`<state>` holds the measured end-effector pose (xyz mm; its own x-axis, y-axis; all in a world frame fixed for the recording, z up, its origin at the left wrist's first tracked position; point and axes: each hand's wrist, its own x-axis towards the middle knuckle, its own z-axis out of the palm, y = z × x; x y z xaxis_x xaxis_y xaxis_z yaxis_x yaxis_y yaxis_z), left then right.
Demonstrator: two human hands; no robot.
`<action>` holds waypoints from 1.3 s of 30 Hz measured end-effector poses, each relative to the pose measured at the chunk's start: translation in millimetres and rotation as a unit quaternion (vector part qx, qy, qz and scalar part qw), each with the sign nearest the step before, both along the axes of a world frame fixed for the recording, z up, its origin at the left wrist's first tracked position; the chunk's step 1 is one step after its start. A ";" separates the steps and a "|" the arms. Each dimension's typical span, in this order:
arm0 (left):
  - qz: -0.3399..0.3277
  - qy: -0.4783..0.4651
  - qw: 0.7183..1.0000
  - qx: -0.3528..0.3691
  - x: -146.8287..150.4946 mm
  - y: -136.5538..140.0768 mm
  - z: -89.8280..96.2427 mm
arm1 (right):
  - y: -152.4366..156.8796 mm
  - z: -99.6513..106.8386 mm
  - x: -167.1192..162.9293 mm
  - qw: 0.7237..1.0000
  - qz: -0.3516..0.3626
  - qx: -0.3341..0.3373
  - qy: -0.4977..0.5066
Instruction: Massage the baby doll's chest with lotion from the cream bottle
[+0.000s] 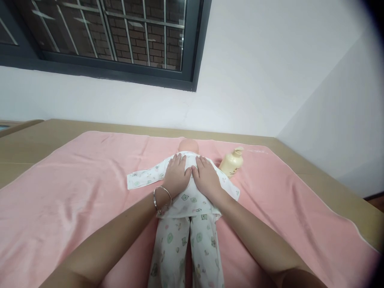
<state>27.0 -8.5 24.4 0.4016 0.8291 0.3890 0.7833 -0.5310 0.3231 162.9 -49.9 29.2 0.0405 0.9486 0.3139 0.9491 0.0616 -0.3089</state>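
Note:
A baby doll [188, 145] lies stretched out, its head at the far end and no face visible. It wears a white long-sleeved top [192, 200] and white trousers [201, 248], both with a small green print. My left hand [177, 173], with a silver bracelet at the wrist, rests flat on the left of the upper torso, fingers extended. On the right side of the torso lies my right hand [207, 176], also flat. The two thumbs nearly meet in the middle. Close to the doll's right-hand sleeve is a pale yellow pump bottle [232, 163], tilted.
A pink cloth [99, 168] with soft wrinkles spreads beneath the doll over a tan surface [60, 134]. Behind it rises a white wall [246, 80] with a dark-framed, barred window [135, 36] at upper left.

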 end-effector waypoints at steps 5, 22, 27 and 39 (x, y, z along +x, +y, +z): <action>0.010 0.023 1.000 -0.011 -1.3 -4.8 5.8 | -13.2 7.6 -11.3 0.998 -0.007 -0.036 -0.042; -0.049 0.016 0.999 -0.004 -8.3 5.2 6.9 | 7.2 5.0 13.7 0.996 0.032 0.029 0.080; -0.014 0.037 0.999 -0.008 -8.0 3.1 2.7 | 14.0 -1.6 19.1 0.999 0.015 0.024 0.042; -0.101 -0.041 0.990 0.088 -7.2 -3.5 9.9 | -22.4 21.1 -13.7 0.995 0.093 0.046 -0.002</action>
